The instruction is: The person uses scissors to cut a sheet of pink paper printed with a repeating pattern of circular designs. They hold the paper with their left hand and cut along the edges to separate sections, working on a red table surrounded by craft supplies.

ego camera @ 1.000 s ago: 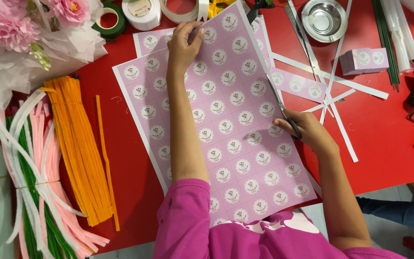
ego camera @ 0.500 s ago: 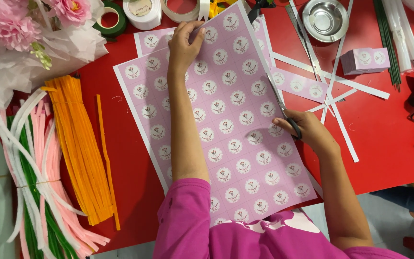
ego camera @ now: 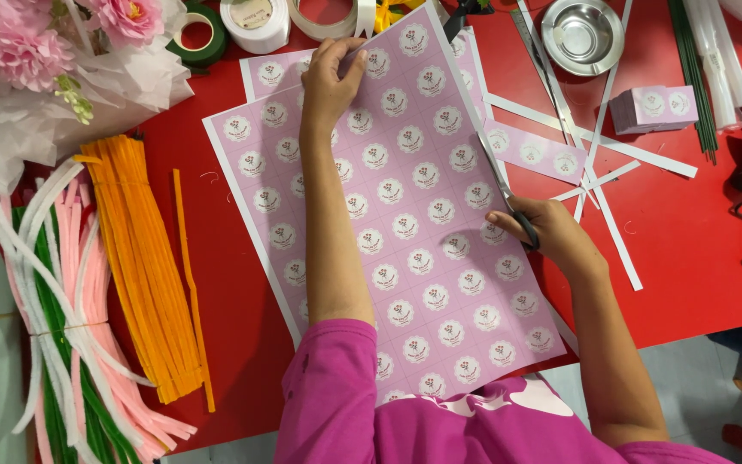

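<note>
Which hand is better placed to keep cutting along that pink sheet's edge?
The right hand, probably: it already grips the scissors, whose blades lie along the right edge of the pink printed sheet. The left hand is pressed flat on the sheet's top, holding it down.

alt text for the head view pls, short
Right hand cuts with scissors along the right edge of a pink printed sheet on a red table; left hand presses the sheet's top.
</note>
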